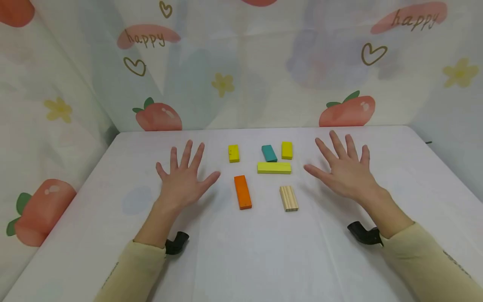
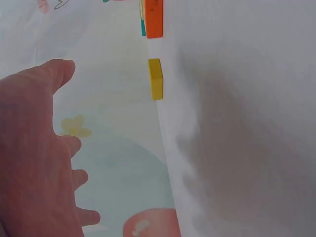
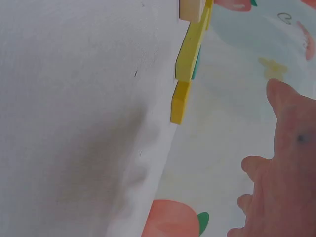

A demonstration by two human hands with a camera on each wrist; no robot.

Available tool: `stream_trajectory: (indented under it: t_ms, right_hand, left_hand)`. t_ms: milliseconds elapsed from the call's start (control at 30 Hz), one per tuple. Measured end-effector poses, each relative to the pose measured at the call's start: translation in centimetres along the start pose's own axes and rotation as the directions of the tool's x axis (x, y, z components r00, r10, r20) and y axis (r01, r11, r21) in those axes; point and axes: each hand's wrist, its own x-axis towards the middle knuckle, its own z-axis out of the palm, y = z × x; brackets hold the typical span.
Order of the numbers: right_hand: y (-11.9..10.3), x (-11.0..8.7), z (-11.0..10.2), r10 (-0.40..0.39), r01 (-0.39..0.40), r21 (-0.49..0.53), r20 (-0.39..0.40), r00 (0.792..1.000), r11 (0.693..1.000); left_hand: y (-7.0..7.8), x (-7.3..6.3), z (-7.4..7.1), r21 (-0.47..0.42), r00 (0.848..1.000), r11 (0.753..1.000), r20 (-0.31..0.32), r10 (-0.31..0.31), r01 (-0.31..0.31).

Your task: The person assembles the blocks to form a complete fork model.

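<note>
My left hand [image 1: 182, 181] hovers over the table left of the blocks, fingers spread and holding nothing. To their right, my right hand [image 1: 349, 174] is spread the same way, also holding nothing. Between them lie an orange block [image 1: 243, 192], a ridged pale wooden block [image 1: 289, 198] and a long yellow-green block [image 1: 274, 168]. Farther back are a teal block [image 1: 269, 153], a right yellow block [image 1: 286, 150] and a left yellow block [image 1: 233, 153]. In the left wrist view the left yellow block [image 2: 156, 79] shows beyond the thumb.
A white cloth covers the table [image 1: 264, 260]. Behind it hangs a printed curtain [image 1: 256, 63] with fruit, flowers and "happy" lettering. A black curved piece [image 1: 177, 243] sits at the left wrist and another black piece [image 1: 364, 233] at the right.
</note>
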Motion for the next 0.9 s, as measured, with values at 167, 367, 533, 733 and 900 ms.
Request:
stream_trajectory:
  t_ms: [167, 367, 533, 733, 900]
  right_hand:
    - [-0.7, 0.5, 0.4, -0.012, 0.012, 0.01, -0.002, 1.0, 1.0]
    - [-1.9, 1.0, 1.0, -0.021, 0.021, 0.011, 0.003, 1.0, 1.0]
    - [-2.8, 1.4, 1.3, -0.035, 0.035, 0.023, 0.005, 0.999, 0.999]
    - [-4.2, 2.0, 1.9, -0.043, 0.042, 0.045, 0.029, 0.999, 0.998]
    - [-5.2, 2.5, 2.5, -0.066, 0.062, 0.086, 0.053, 0.996, 0.994]
  left_hand:
    - [1.2, 0.4, 0.3, -0.005, 1.0, 1.0, 0.004, -0.003, 0.003]
    - [3.0, 0.7, 0.7, -0.003, 1.0, 1.0, 0.021, -0.003, 0.003]
    - [4.2, 1.0, 1.3, -0.006, 0.999, 1.0, 0.035, 0.013, -0.013]
    - [5.0, 1.1, 2.2, -0.044, 0.998, 0.998, 0.039, 0.048, -0.047]
    - [5.6, 1.3, 2.5, -0.121, 0.995, 0.989, 0.029, 0.091, -0.087]
